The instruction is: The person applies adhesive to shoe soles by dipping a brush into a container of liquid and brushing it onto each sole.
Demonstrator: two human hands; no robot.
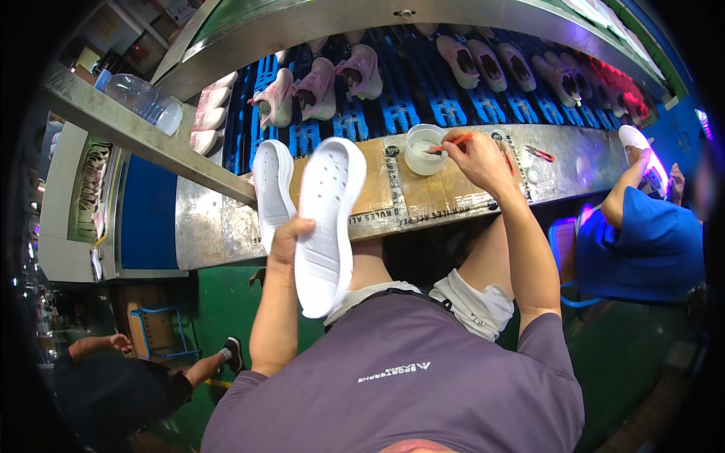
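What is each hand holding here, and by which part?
The left hand grips a white shoe sole along its left edge, near the middle. The right hand holds a thin orange-handled brush by its handle, its tip in the white cup.

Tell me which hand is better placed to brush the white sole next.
Right, probably. The right hand already holds the orange-handled brush, its tip in the white cup. The left hand grips the white sole with its inner face turned up, so it is occupied.

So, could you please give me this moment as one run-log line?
left hand: holds white sole | right hand: dips brush in white cup | second sole: on bench
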